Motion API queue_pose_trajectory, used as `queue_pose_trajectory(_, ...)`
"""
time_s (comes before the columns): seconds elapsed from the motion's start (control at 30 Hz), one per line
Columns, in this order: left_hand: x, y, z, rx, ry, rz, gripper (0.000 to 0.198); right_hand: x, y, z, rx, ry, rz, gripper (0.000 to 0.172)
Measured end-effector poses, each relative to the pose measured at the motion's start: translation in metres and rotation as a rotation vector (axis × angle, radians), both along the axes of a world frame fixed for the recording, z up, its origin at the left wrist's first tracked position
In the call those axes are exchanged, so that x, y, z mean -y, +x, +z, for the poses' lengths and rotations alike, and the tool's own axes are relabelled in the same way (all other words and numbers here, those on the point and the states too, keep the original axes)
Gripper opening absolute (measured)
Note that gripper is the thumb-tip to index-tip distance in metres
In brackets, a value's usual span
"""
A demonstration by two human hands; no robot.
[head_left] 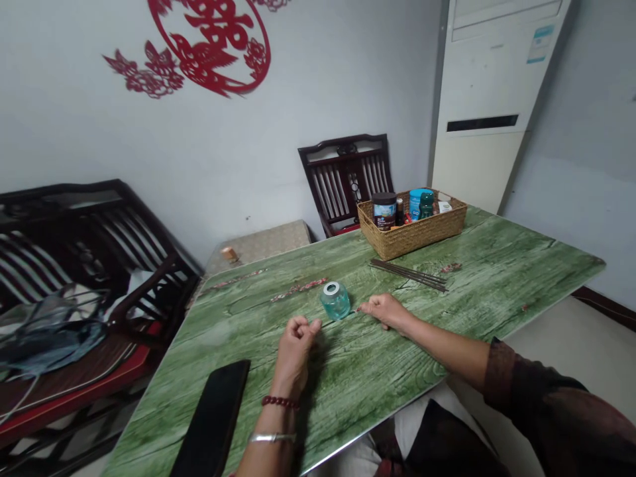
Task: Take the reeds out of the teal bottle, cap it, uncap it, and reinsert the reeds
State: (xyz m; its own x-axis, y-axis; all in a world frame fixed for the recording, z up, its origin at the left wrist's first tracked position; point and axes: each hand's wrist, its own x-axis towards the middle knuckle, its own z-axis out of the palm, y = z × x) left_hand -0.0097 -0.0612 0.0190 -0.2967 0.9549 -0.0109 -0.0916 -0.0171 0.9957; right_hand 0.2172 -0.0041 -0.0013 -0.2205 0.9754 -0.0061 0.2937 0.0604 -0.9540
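Note:
A small teal glass bottle (335, 300) with a silver collar stands on the green wood-grain table (507, 278). My left hand (295, 348) rests just in front and left of it, its fingers curled into a loose fist with the thumb pinched to the forefinger. My right hand (385, 310) lies on the table right of the bottle, fingers closed, pinching something thin near the bottle's base that I cannot make out. Several dark thin sticks (410, 273) lie behind the right hand. Dried flower sprigs (298, 289) lie left of the bottle.
A woven basket (412, 232) with jars and bottles stands at the table's far side. A black phone (213, 417) lies near the front left edge. Dark wooden chairs (345, 175) stand behind and left of the table. A white floor air conditioner (491, 99) fills the back right corner.

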Motion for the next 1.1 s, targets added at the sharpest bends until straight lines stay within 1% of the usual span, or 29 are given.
queue_pose_trajectory(0.03,-0.008,-0.002,0.006,-0.015,0.069,0.022,0.055,-0.006,-0.003,0.004,0.033,0.024,-0.018,0.039)
queue_pose_trajectory(0.07,-0.017,-0.003,0.012,-0.031,0.141,0.035,0.059,-0.013,-0.008,0.008,0.053,0.060,-0.034,0.038)
queue_pose_trajectory(0.1,-0.027,-0.003,0.017,-0.046,0.209,0.041,0.063,-0.020,-0.014,0.011,0.056,0.097,-0.038,0.047)
queue_pose_trajectory(0.17,-0.045,0.003,0.021,-0.079,0.305,0.003,0.067,-0.033,-0.030,0.013,0.020,0.152,0.013,0.074)
queue_pose_trajectory(0.2,-0.053,0.007,0.020,-0.097,0.337,-0.027,0.068,-0.039,-0.038,0.012,0.000,0.173,0.055,0.083)
queue_pose_trajectory(0.27,-0.064,0.015,0.013,-0.133,0.378,-0.100,0.071,-0.047,-0.053,0.007,-0.008,0.209,0.126,0.092)
queue_pose_trajectory(0.33,-0.067,0.020,0.002,-0.192,0.409,-0.194,0.069,-0.051,-0.063,0.000,0.024,0.245,0.154,0.089)
queue_pose_trajectory(0.4,-0.067,0.020,-0.008,-0.284,0.427,-0.275,0.065,-0.051,-0.066,-0.007,0.071,0.287,0.166,0.081)
queue_pose_trajectory(0.5,-0.063,0.015,-0.014,-0.392,0.432,-0.319,0.057,-0.051,-0.063,-0.011,0.141,0.323,0.183,0.074)
queue_pose_trajectory(0.63,-0.063,0.013,-0.010,-0.482,0.398,-0.280,0.050,-0.054,-0.060,-0.011,0.208,0.317,0.180,0.073)
queue_pose_trajectory(0.77,-0.065,0.015,-0.009,-0.541,0.384,-0.242,0.049,-0.055,-0.062,-0.014,0.202,0.333,0.167,0.074)
queue_pose_trajectory(0.93,-0.067,0.017,-0.011,-0.514,0.379,-0.202,0.049,-0.052,-0.062,-0.013,0.187,0.320,0.162,0.075)
queue_pose_trajectory(1.0,-0.068,0.017,-0.011,-0.474,0.358,-0.178,0.053,-0.051,-0.062,-0.011,0.180,0.310,0.168,0.076)
queue_pose_trajectory(1.1,-0.068,0.016,-0.012,-0.413,0.334,-0.143,0.069,-0.050,-0.061,-0.008,0.164,0.302,0.193,0.078)
